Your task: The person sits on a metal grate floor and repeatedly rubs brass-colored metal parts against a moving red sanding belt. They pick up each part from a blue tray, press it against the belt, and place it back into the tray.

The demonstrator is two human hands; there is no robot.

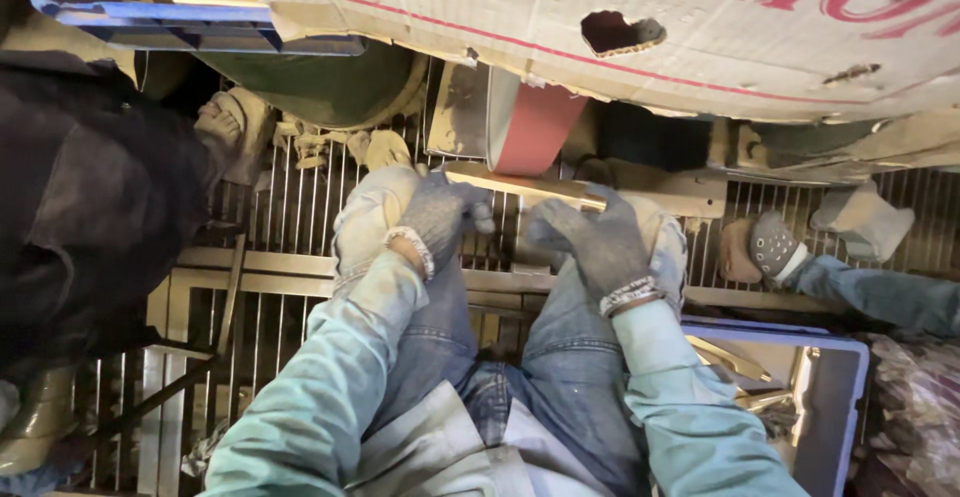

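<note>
Both my hands wear dark grey knit gloves. My left hand (438, 215) and my right hand (592, 239) grip a long brass-coloured metal bar (522, 186) held level across my knees. The bar's far side rests against a reddish-brown sanding belt (535, 127) that runs over a wheel just beyond it. My legs are in blue jeans and my sleeves are pale green.
A torn cardboard sheet (700, 27) hangs over the machine. A blue crate (830, 397) with brass pieces sits at my right, another blue crate (150, 2) at top left. A second person's gloved hand (770, 247) reaches in from the right. A metal grate floor (290, 207) lies below.
</note>
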